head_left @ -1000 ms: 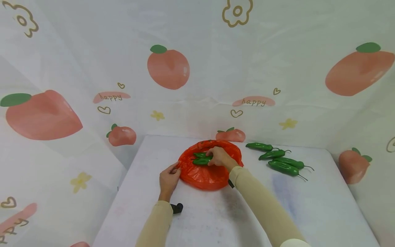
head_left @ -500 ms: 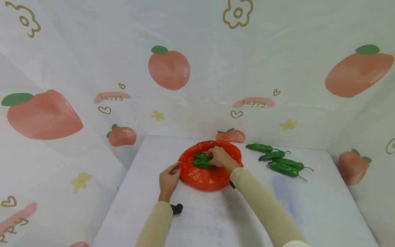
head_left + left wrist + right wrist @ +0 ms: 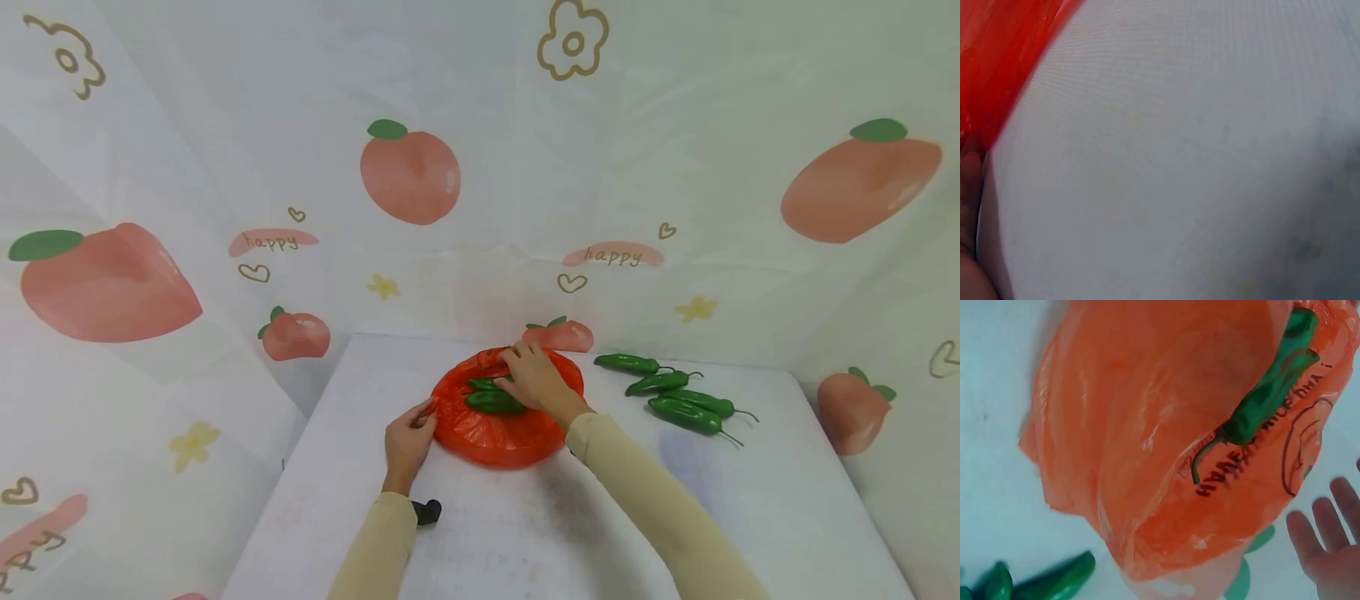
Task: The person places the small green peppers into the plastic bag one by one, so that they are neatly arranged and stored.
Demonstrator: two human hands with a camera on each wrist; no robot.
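A red plastic bag [image 3: 491, 435] lies spread open like a bowl on the table, with printed lettering on its inside in the right wrist view. Inside it rest green chili peppers [image 3: 493, 402], stems to the left; the right wrist view also shows peppers [image 3: 1259, 403] lying in it. My left hand [image 3: 408, 442] pinches the bag's left rim between thumb and fingers. Over the bag's far right part hovers my right hand [image 3: 536, 379], its fingers extended and holding nothing. It hides part of the peppers and of the rim.
Several more green chili peppers [image 3: 686, 414] lie on the white table [image 3: 757, 500] to the right of the bag. A white cloth backdrop [image 3: 480, 292] with fruit prints rises right behind the table and at both sides.
My right hand has let go of the pepper in the bag and lifted slightly, away towards the far rim. My left hand keeps its pinch on the rim. The head view has tilted a little.
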